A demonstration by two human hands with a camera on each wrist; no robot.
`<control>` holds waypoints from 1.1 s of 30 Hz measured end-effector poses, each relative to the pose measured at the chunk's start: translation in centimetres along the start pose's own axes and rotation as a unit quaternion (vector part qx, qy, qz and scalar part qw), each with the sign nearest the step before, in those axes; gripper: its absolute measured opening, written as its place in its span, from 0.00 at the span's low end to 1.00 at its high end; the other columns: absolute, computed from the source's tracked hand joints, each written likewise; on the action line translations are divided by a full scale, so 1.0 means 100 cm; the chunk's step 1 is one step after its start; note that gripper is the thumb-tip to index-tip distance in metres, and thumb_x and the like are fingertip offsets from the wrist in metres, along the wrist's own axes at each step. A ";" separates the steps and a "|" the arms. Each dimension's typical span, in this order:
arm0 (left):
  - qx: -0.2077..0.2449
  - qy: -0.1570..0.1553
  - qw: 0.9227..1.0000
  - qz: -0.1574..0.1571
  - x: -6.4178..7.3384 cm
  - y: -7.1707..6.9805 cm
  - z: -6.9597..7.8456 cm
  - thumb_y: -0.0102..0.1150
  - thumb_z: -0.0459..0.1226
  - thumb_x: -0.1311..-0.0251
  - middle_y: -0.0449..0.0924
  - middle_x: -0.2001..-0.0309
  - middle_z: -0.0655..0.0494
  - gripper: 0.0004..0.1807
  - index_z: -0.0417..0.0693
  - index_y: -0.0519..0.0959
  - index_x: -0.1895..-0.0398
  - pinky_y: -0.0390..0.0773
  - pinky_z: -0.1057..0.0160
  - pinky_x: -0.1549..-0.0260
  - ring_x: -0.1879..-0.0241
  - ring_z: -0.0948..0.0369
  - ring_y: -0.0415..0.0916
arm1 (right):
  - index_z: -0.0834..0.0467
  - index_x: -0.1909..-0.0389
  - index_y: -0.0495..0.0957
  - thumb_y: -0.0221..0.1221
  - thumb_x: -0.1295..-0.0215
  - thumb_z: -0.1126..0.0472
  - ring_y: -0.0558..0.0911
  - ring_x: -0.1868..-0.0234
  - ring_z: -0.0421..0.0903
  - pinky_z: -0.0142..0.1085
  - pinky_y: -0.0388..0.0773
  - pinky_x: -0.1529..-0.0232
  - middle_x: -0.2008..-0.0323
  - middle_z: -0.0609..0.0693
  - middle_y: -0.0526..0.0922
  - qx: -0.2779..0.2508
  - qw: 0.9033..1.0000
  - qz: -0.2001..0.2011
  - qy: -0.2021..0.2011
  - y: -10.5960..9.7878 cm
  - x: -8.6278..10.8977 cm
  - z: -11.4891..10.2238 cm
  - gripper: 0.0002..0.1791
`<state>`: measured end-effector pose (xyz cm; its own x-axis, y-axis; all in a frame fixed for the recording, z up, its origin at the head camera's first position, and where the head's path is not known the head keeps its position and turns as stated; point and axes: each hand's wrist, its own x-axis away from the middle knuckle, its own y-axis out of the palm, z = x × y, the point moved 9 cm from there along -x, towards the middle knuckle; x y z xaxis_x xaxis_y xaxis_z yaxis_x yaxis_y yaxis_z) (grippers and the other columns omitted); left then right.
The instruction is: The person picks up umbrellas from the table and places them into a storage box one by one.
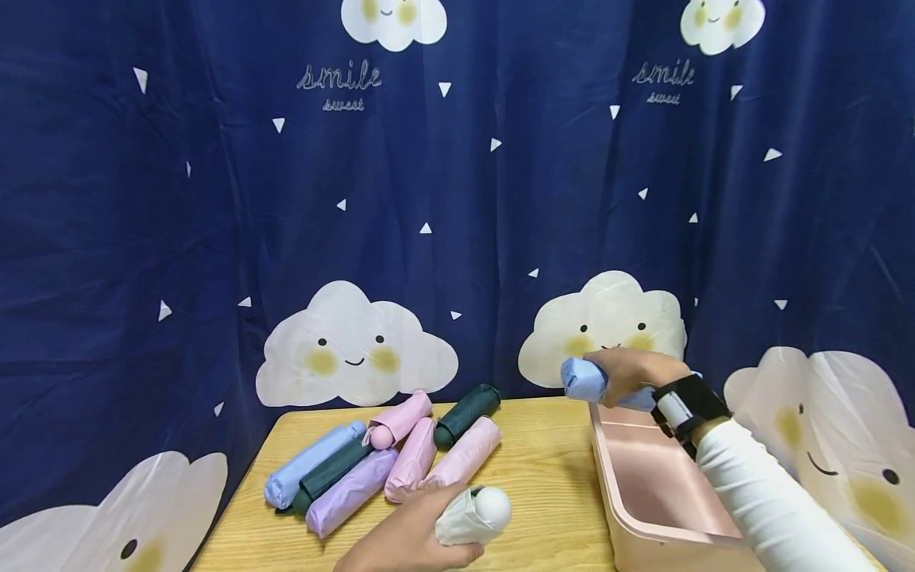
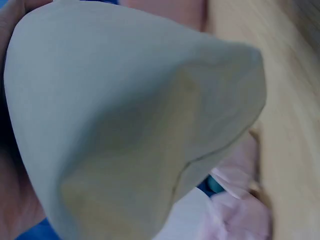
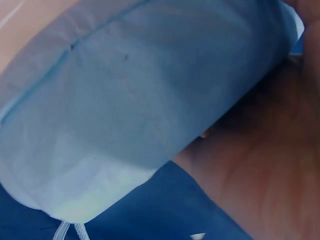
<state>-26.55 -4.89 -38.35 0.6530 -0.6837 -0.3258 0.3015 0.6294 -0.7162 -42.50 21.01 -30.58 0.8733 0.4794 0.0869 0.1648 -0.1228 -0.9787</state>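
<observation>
Left hand: the fingers curl round white umbrella
Right hand: the fingers curl round blue umbrella, near pink bin

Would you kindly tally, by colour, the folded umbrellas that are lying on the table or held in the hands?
Pink umbrellas: 3
Blue umbrellas: 2
Green umbrellas: 2
Purple umbrella: 1
White umbrella: 1
Total: 9

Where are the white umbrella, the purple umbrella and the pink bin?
White umbrella [image 1: 459, 521]: head view, side of its fabric cover.
Purple umbrella [image 1: 352, 492]: head view, middle of its length.
Pink bin [image 1: 608, 470]: head view, left side of its rim.
</observation>
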 end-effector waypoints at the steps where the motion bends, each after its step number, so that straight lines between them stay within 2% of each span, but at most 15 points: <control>1: 0.002 -0.005 1.000 0.001 -0.001 -0.001 0.004 0.62 0.54 0.48 0.74 0.62 0.71 0.22 0.65 0.70 0.50 0.72 0.67 0.62 0.64 0.70 0.72 | 0.54 0.62 0.72 0.68 0.65 0.68 0.72 0.69 0.47 0.40 0.69 0.69 0.70 0.47 0.73 -0.002 1.000 0.001 0.006 0.003 0.001 0.008 0.24; 6: 0.020 -0.008 1.000 0.021 -0.002 -0.008 0.023 0.63 0.53 0.49 0.75 0.62 0.70 0.22 0.64 0.70 0.51 0.72 0.67 0.63 0.65 0.69 0.72 | 0.52 0.68 0.72 0.67 0.68 0.68 0.71 0.71 0.46 0.39 0.68 0.71 0.73 0.47 0.72 -0.020 0.999 0.008 0.026 0.019 0.005 0.040 0.21; 10: 0.060 0.012 0.997 0.056 -0.002 -0.017 0.040 0.63 0.49 0.47 0.76 0.59 0.66 0.22 0.60 0.70 0.49 0.74 0.65 0.62 0.62 0.67 0.74 | 0.52 0.67 0.73 0.65 0.70 0.70 0.70 0.68 0.46 0.39 0.67 0.67 0.70 0.47 0.72 -0.050 0.998 0.006 0.026 0.028 0.009 0.055 0.23; 13: 0.107 0.010 0.991 0.084 -0.003 -0.027 0.049 0.63 0.45 0.45 0.77 0.56 0.62 0.23 0.58 0.70 0.46 0.75 0.62 0.60 0.60 0.64 0.76 | 0.51 0.65 0.73 0.65 0.71 0.71 0.70 0.66 0.46 0.40 0.67 0.64 0.68 0.47 0.72 -0.057 0.998 0.005 0.031 0.029 0.010 0.063 0.25; 15: 0.144 -0.010 0.984 0.101 -0.003 -0.032 0.051 0.62 0.43 0.44 0.78 0.56 0.59 0.23 0.57 0.69 0.45 0.75 0.61 0.60 0.60 0.62 0.76 | 0.52 0.64 0.74 0.66 0.72 0.71 0.70 0.65 0.47 0.41 0.67 0.63 0.67 0.47 0.72 -0.055 0.998 0.005 0.031 0.029 0.011 0.066 0.27; 17: 0.186 -0.043 0.974 0.122 -0.002 -0.038 0.049 0.61 0.42 0.43 0.78 0.56 0.57 0.23 0.57 0.69 0.44 0.75 0.60 0.61 0.60 0.60 0.76 | 0.52 0.64 0.74 0.66 0.72 0.71 0.70 0.65 0.47 0.41 0.67 0.63 0.67 0.47 0.73 -0.044 0.998 0.005 0.043 0.030 0.011 0.070 0.26; 21: 0.232 -0.080 0.949 0.199 0.002 -0.051 0.046 0.59 0.38 0.42 0.77 0.57 0.52 0.22 0.50 0.70 0.44 0.76 0.60 0.63 0.60 0.57 0.76 | 0.53 0.63 0.73 0.66 0.72 0.72 0.70 0.64 0.47 0.42 0.68 0.63 0.66 0.47 0.73 -0.039 0.998 -0.003 0.055 0.038 0.010 0.074 0.28; 22: 0.239 -0.084 0.942 0.222 0.003 -0.055 0.046 0.58 0.38 0.43 0.77 0.57 0.51 0.22 0.48 0.69 0.44 0.76 0.60 0.63 0.61 0.57 0.76 | 0.53 0.63 0.73 0.67 0.72 0.72 0.71 0.64 0.47 0.43 0.68 0.63 0.67 0.48 0.73 -0.040 0.998 -0.007 0.057 0.043 0.009 0.075 0.28; 24: 0.261 -0.089 0.925 0.261 0.004 -0.060 0.044 0.58 0.37 0.42 0.76 0.55 0.47 0.23 0.42 0.68 0.43 0.75 0.59 0.61 0.60 0.55 0.75 | 0.52 0.58 0.73 0.67 0.72 0.73 0.71 0.63 0.48 0.43 0.69 0.62 0.66 0.48 0.73 -0.055 0.997 -0.018 0.054 0.052 0.008 0.074 0.33; 26: 0.298 -0.102 0.904 0.291 0.004 -0.063 0.041 0.57 0.38 0.41 0.74 0.53 0.44 0.25 0.39 0.66 0.42 0.74 0.59 0.59 0.58 0.54 0.74 | 0.48 0.51 0.72 0.69 0.72 0.72 0.71 0.63 0.48 0.43 0.70 0.63 0.64 0.48 0.74 -0.053 0.997 -0.022 0.056 0.061 0.008 0.075 0.39; 27: 0.322 -0.112 0.890 0.302 0.004 -0.063 0.038 0.57 0.39 0.41 0.73 0.52 0.43 0.26 0.37 0.64 0.41 0.74 0.59 0.58 0.58 0.54 0.74 | 0.46 0.49 0.72 0.70 0.73 0.73 0.71 0.62 0.49 0.43 0.70 0.62 0.62 0.49 0.73 -0.058 0.997 -0.022 0.051 0.064 0.008 0.074 0.42; 29: 0.375 -0.140 0.859 0.319 0.002 -0.061 0.031 0.56 0.42 0.40 0.71 0.51 0.42 0.29 0.37 0.62 0.40 0.73 0.59 0.58 0.57 0.55 0.72 | 0.37 0.45 0.69 0.70 0.73 0.72 0.70 0.60 0.48 0.42 0.70 0.63 0.60 0.46 0.73 -0.045 0.998 -0.011 0.046 0.068 0.009 0.073 0.48; 33: 0.468 -0.184 0.792 0.347 -0.002 -0.056 0.017 0.56 0.50 0.40 0.68 0.51 0.45 0.33 0.40 0.58 0.40 0.73 0.59 0.57 0.56 0.58 0.70 | 0.31 0.54 0.70 0.65 0.76 0.76 0.69 0.61 0.45 0.37 0.67 0.63 0.62 0.41 0.72 -0.012 1.000 0.021 0.012 0.074 0.007 0.065 0.46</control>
<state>-27.20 -7.63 -33.25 0.9933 -0.0076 -0.1157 0.0518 0.9217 0.3843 -43.65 26.13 -38.93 0.8904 0.4523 0.0507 0.1382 -0.1626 -0.9770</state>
